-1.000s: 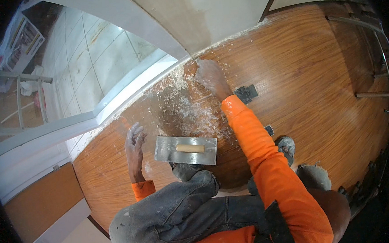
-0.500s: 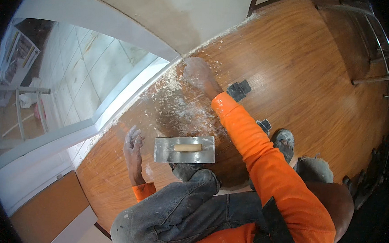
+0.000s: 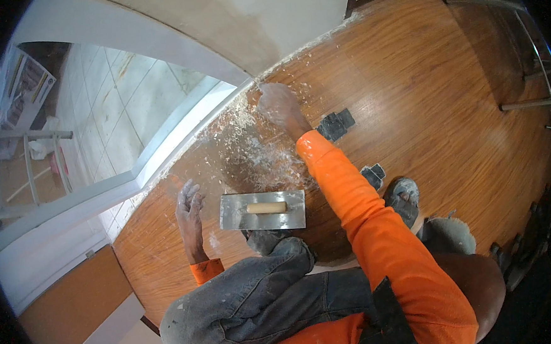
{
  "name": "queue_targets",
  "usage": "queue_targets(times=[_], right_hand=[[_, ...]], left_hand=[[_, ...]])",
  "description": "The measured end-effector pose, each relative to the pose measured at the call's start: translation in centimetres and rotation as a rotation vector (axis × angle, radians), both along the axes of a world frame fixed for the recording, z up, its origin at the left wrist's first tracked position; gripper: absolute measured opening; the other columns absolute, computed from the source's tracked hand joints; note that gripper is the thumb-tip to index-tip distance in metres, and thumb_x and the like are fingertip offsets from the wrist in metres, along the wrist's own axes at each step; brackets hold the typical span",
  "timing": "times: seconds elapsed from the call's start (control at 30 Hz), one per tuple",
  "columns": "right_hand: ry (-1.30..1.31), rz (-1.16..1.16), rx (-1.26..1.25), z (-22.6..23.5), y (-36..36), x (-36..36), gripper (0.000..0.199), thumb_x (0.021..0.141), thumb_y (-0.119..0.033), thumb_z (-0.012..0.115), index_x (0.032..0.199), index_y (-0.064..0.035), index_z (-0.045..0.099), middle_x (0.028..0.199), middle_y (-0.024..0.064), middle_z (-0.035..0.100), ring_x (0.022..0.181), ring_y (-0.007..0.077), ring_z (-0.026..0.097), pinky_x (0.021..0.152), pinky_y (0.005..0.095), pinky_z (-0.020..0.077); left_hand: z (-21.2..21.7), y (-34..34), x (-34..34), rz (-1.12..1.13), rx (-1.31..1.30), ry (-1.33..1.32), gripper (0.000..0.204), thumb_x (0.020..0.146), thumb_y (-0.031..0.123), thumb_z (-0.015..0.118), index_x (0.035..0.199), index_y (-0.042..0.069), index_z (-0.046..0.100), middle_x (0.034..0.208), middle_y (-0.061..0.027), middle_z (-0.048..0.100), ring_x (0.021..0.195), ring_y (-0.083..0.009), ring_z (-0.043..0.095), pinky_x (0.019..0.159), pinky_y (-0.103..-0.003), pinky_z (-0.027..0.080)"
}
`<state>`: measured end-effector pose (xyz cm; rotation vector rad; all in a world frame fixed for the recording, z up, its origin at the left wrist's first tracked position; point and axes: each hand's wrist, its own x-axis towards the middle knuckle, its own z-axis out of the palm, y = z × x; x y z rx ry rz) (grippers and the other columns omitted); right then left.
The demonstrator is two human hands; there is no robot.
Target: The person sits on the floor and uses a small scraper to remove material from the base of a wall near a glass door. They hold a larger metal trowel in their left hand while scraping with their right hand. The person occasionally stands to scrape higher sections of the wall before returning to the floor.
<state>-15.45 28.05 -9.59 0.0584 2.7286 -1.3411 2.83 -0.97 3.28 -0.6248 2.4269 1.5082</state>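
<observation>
We reached the right hand (image 3: 278, 107) out to the far edge of the wooden floor (image 3: 436, 112), where it met the base of the wall, and it rested in the thickest part of the white plaster debris (image 3: 249, 151); its fingers looked curled over the crumbs, though we could not tell whether they gripped anything. The left hand (image 3: 189, 209) lay flat on the boards with fingers spread and released, just beside the steel trowel (image 3: 263, 210), which lay untouched on the floor. We judged the clearing to be at an early stage: most debris was still scattered between wall and trowel. We counted one trowel, two dark pads (image 3: 335, 124) near the right forearm, and two hands.
</observation>
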Motion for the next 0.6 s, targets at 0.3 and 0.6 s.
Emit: queue_targets(times=[0.3, 0.6], right_hand=[[0.002, -0.042, 0.006, -0.2, 0.1, -0.5, 0.023, 0.084, -0.016, 0.061, 0.087, 0.0048, 0.071, 0.09, 0.0284, 0.07, 0.09, 0.0458, 0.068, 0.08, 0.0524, 0.0546], [0.018, 0.031, 0.021, 1.8, 0.5, -1.0, 0.027, 0.087, -0.024, 0.062, 0.091, 0.0015, 0.07, 0.094, 0.0257, 0.069, 0.092, 0.0435, 0.066, 0.083, 0.0507, 0.0528]], left_hand=[[-0.2, 0.0, -0.1, -0.008, -0.024, -0.005, 0.059, 0.099, 0.036, 0.063, 0.145, 0.002, 0.049, 0.132, -0.0153, 0.06, 0.109, -0.0228, 0.062, 0.091, -0.035, 0.05], [0.0, 0.6, -0.2, -0.005, -0.043, -0.019, 0.057, 0.101, 0.035, 0.061, 0.145, 0.001, 0.049, 0.133, -0.0142, 0.061, 0.108, -0.0224, 0.063, 0.091, -0.035, 0.049]])
